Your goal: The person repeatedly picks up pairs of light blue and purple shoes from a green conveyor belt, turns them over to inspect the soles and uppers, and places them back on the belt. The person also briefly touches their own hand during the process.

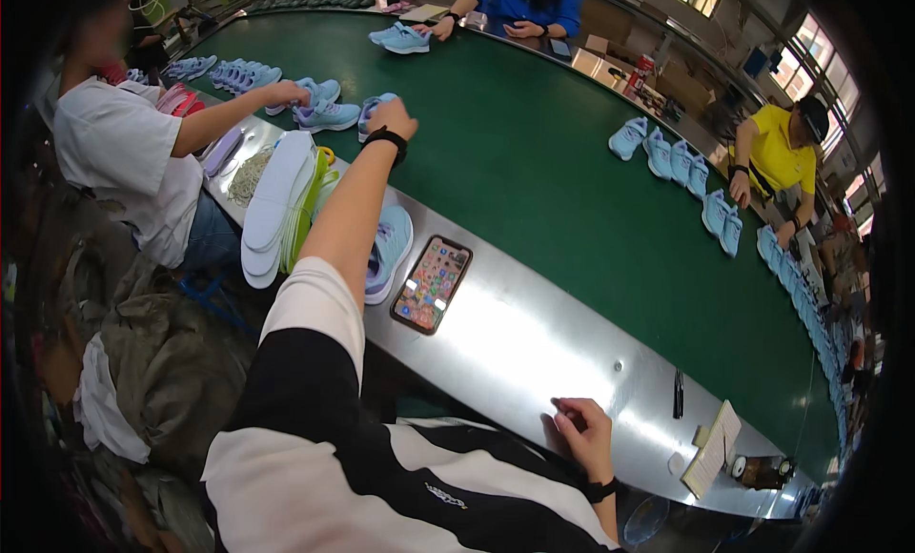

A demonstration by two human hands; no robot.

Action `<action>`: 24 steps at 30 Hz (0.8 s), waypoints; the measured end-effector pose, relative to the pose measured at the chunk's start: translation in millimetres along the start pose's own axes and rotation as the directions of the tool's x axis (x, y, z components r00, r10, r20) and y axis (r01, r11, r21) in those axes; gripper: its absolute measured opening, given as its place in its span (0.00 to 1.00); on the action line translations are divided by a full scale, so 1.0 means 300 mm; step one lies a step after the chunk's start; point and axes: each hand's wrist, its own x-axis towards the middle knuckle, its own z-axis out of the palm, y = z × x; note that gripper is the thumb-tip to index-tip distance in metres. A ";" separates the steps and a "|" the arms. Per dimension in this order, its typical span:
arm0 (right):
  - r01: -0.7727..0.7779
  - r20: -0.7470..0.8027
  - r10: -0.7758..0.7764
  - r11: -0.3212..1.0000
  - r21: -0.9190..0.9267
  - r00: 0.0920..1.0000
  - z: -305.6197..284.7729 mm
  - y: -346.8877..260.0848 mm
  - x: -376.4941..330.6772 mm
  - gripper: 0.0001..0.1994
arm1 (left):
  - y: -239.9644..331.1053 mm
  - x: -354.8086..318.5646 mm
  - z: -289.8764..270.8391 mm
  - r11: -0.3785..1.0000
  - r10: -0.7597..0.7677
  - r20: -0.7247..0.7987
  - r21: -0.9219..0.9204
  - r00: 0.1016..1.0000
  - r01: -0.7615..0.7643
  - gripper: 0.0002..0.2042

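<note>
My left hand (pixel 394 116) reaches far forward, a black band on its wrist, and closes over a light blue sneaker (pixel 368 112) at the near edge of the green conveyor belt (pixel 534 162). Most of that sneaker is hidden by the hand. Under my left forearm a second light blue sneaker (pixel 393 240) lies on the steel ledge (pixel 515 334). My right hand (pixel 581 431) rests on the ledge close to my body, fingers curled, holding nothing.
A phone (pixel 431 284) with a lit screen lies on the ledge beside the second sneaker. White insoles (pixel 274 202) are stacked to the left. A co-worker's hand (pixel 289 93) touches a sneaker pair (pixel 324 114). More sneakers (pixel 672 157) line the belt's far side. A pen (pixel 678 394) and notepad (pixel 712 448) lie at right.
</note>
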 end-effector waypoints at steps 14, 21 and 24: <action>0.144 -0.125 -0.169 0.973 -0.183 0.978 0.046 0.039 0.038 0.04 | -0.329 0.312 0.108 0.664 -0.433 0.089 0.705 0.897 0.251 0.26; 0.157 -0.114 -0.190 0.956 -0.246 0.975 0.038 -0.022 0.047 0.04 | -0.407 0.320 0.137 0.841 -0.326 0.251 0.518 0.912 0.158 0.20; 0.151 -0.127 -0.181 0.965 -0.215 0.975 0.049 -0.022 0.046 0.04 | -0.258 0.335 0.129 0.903 -0.206 0.305 0.426 0.930 0.060 0.41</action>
